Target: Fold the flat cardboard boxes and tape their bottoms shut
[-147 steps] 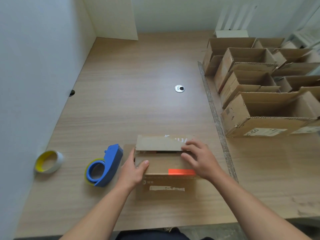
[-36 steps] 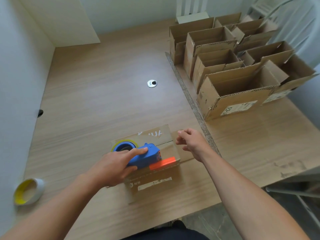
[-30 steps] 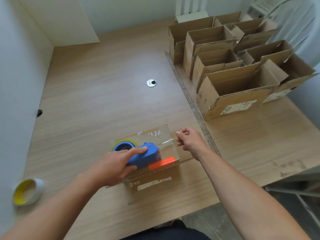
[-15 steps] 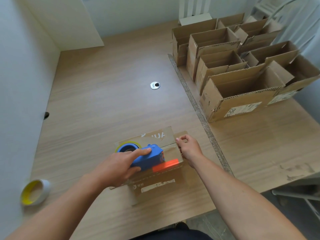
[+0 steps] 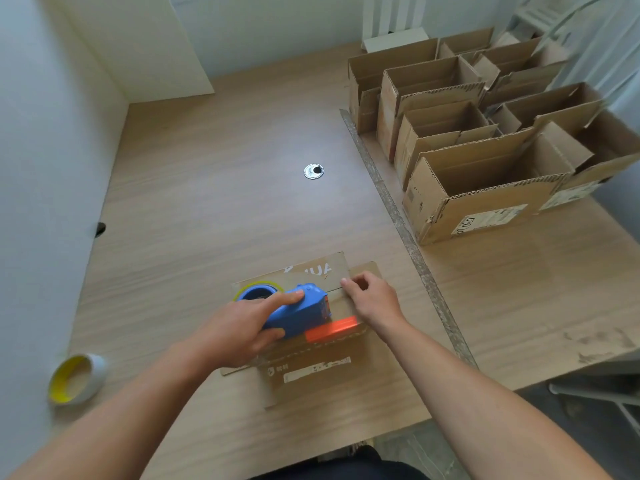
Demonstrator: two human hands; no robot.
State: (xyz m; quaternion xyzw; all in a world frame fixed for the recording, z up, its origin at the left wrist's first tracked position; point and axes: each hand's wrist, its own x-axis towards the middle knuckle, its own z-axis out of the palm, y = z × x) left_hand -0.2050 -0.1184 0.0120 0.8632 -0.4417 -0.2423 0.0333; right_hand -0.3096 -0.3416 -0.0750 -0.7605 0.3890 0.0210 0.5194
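Taping step. Brown cardboard box [image 5: 311, 275], flaps folded shut, lies near the wooden desk's [image 5: 225, 168] front edge. Left hand [image 5: 239, 332] grasps the blue plastic tape dispenser [image 5: 298, 311] on the seam. Right hand [image 5: 372, 299] curls onto the box's right edge; cannot tell if it pinches tape. Next, likely: draw the dispenser along the seam.

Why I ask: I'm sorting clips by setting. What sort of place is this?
Likely a small packing station: a wooden table, rows of assembled cardboard boxes, and a blue tape dispenser on another box.

Wears a dark garment [image 5: 346, 470] at the lap, glimpsed low in view; shows both forearms [image 5: 478, 403] bare throughout, likewise the left hand [image 5: 239, 330] and right hand [image 5: 373, 301]
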